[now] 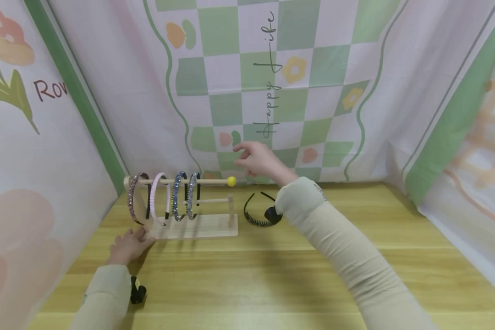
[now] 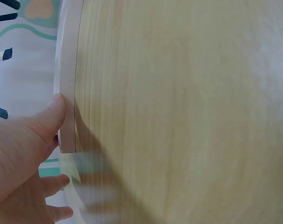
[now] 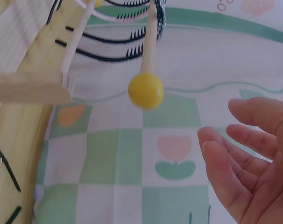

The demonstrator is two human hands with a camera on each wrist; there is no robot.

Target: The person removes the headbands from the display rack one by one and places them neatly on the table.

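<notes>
Toward the left of the wooden surface [image 1: 280, 279], a wooden stand [image 1: 210, 224] carries four headbands on its upper rod [image 1: 214, 182], which ends at the right in a yellow ball [image 1: 231, 181]. From left to right hang a reddish jewelled headband [image 1: 131, 201], a pale pink headband [image 1: 154, 197], a blue jewelled headband [image 1: 175, 197] and a silvery jewelled headband [image 1: 191, 197]. Just right of the stand, a black headband [image 1: 255, 223] with teeth lies loose on the surface.

The left hand [image 1: 128, 248] is at the near left corner of the stand, thumb touching the edge, other fingers spread rather than curled round it. Just right of the ball and apart from it, the right hand [image 1: 259, 158] hangs in the air; its grip is relaxed, fingers slightly bent, with nothing in it.

The step in hand seems to be arranging headbands, the left hand bracing the stand and the right free; whether they are going on or coming off cannot be told. If the black headband is to join the row, the next move calls for lowering the right hand, pinching its curve and passing it over the ball.
</notes>
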